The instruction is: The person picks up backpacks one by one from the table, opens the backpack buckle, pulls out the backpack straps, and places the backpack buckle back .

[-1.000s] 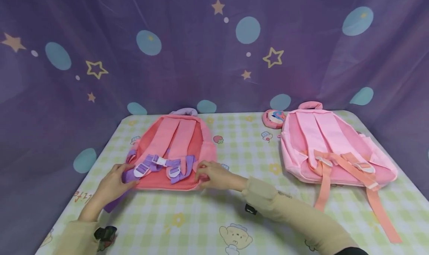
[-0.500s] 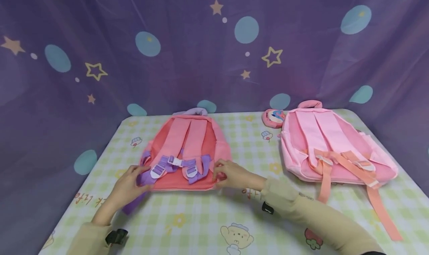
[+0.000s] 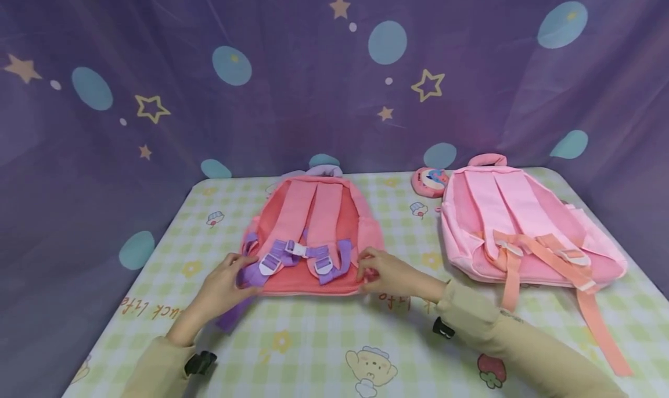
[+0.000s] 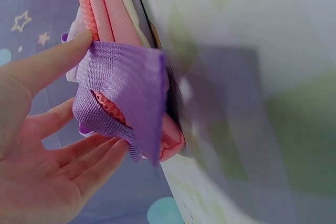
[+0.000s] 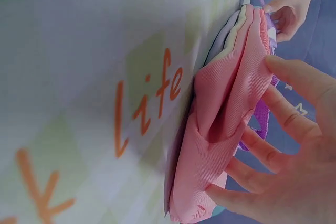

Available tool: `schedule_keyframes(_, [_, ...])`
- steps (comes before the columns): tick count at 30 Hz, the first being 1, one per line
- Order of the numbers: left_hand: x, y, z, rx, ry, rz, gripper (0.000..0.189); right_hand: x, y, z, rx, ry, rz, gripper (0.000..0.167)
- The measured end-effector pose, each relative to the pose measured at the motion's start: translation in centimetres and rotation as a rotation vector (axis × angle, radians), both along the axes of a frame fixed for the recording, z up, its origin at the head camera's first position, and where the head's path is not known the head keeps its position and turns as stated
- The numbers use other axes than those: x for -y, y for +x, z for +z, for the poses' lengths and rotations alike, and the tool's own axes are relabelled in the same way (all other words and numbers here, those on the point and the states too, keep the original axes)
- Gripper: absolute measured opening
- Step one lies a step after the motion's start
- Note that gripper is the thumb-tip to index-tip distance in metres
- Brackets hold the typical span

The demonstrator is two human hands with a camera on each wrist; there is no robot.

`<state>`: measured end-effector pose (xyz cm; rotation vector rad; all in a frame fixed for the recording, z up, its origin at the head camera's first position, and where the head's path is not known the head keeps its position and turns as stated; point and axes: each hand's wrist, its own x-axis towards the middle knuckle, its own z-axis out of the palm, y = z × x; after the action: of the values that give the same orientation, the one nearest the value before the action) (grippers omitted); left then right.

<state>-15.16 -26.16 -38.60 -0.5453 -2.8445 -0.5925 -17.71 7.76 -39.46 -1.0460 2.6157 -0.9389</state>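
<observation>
- Purple strap [image 3: 230, 316] is trailing nearest; could get trapped if it folds under.
- Left hand [image 3: 222, 284] is holding the near left corner, grip half-open.
- Right hand [image 3: 389, 273] is holding the near right one, fingers spread loosely; an uneven pull could skew things imo.
- Coral bag [image 3: 320, 223] is lying straps-up between them on the tabletop [image 3: 292, 357].
- Pink bag [image 3: 528, 212] is sitting well apart, right side.
</observation>
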Motion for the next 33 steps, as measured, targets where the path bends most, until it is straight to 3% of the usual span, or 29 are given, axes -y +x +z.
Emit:
schedule_keyframes(15, [-2.4,-0.3,-0.5,0.003,-0.009,-0.047,0.060,-3.1,0.3,0.0,-0.030,0.007,-0.014,0.010])
schedule_keyframes(33, [-5.2,-0.3,-0.5,-0.017,-0.012,-0.099,0.061,-6.2,0.8,0.4,0.025,0.043,-0.061,0.009])
